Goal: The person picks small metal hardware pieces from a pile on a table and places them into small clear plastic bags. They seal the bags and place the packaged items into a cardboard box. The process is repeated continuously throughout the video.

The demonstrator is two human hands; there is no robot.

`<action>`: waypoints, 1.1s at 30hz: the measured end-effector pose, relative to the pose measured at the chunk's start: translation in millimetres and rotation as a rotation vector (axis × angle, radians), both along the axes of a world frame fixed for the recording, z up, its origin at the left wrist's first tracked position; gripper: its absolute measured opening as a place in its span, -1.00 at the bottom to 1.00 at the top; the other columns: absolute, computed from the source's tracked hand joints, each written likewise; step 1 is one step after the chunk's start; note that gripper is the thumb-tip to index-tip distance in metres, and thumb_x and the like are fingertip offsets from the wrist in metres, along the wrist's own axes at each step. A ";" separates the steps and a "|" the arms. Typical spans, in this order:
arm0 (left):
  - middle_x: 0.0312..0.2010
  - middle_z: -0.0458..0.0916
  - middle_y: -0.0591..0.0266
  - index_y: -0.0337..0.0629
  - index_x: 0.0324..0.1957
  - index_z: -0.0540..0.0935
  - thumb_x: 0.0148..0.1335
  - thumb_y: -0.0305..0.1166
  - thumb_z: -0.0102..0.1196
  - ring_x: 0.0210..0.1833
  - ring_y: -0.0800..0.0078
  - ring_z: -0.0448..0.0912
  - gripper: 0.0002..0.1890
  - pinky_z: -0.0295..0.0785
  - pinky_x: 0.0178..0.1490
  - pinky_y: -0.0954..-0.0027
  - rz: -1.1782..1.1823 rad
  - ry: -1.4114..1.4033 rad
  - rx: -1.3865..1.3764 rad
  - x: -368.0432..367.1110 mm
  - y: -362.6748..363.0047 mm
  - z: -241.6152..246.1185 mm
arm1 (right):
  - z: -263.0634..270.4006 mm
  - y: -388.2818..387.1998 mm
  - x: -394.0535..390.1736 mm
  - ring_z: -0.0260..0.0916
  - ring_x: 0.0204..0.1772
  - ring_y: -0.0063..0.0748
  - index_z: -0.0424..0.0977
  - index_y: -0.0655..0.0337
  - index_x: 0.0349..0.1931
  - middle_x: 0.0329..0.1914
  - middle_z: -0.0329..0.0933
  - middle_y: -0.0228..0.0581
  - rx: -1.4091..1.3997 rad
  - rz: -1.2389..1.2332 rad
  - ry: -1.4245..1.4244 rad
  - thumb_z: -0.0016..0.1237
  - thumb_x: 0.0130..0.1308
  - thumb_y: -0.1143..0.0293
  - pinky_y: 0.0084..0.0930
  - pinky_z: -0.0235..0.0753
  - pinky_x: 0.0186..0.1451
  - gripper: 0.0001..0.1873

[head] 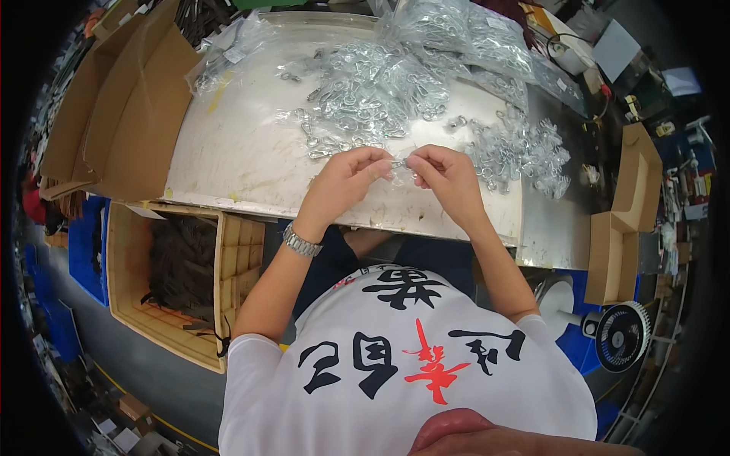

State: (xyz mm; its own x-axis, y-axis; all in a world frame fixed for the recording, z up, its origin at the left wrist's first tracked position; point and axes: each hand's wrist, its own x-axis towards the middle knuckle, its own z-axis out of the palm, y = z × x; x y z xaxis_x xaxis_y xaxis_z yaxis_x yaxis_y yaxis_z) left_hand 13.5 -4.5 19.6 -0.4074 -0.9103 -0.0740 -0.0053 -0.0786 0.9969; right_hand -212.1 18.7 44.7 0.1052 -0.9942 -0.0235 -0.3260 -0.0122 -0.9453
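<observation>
My left hand [355, 178] and my right hand [449, 175] meet above the front of the white worktable [239, 159]. Between their fingertips they pinch a small metal hook [399, 163] with clear plastic film around it; the fingers hide most of it. Just beyond the hands lies a heap of silvery metal snap hooks [362, 91] in clear plastic. A few hooks [324, 149] sit close to my left fingers. To the right of my right hand is a second heap of bagged hooks [519, 149], reaching onto a metal surface [553, 228].
Large plastic bags of hooks [456, 34] are stacked at the back. An open cardboard box [137, 108] stands at the left edge, above a yellow crate [242, 256] holding dark strips [182, 262]. At right are a small cardboard box [613, 256] and a fan [621, 336].
</observation>
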 end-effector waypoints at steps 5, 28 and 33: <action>-0.37 0.71 0.41 -0.29 -0.08 0.75 0.58 -0.26 0.17 -0.62 0.83 0.24 -0.73 0.11 -0.57 0.62 -0.128 -0.008 0.100 -1.3 1.6 -10.6 | 7.5 -1.4 -12.4 0.50 -0.38 -0.57 0.73 0.33 -0.22 -0.40 0.64 -0.33 -0.113 0.026 0.204 0.19 0.49 0.38 -0.55 0.47 -0.25 -0.81; -0.29 0.82 0.22 -0.29 -0.15 0.69 0.57 -0.36 0.11 -0.60 0.84 0.24 -0.80 0.12 -0.55 0.66 -0.044 -0.011 0.027 -28.8 15.8 8.3 | -26.4 19.1 -1.7 0.69 0.01 -0.50 0.71 0.39 0.02 -0.02 0.77 -0.17 0.215 -0.159 -0.772 0.03 0.65 0.20 -0.44 0.67 0.17 -0.62; -0.23 0.82 0.25 -0.27 -0.18 0.69 0.55 -0.36 0.16 -0.57 0.85 0.25 -0.82 0.09 -0.53 0.65 0.166 0.091 0.084 -35.4 22.9 18.5 | -20.5 19.0 -4.1 0.71 0.04 -0.48 0.70 0.39 0.03 0.04 0.78 -0.13 0.204 -0.194 -0.823 0.05 0.64 0.18 -0.47 0.66 0.18 -0.62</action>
State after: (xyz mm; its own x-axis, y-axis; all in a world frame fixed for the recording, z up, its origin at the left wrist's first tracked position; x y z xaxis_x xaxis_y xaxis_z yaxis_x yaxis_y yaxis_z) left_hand -21.8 18.5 38.1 -0.2606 -0.9577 -0.1220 0.1043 -0.1536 0.9826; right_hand -216.3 37.7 24.1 -0.0037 -0.9810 -0.1938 0.4829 0.1680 -0.8594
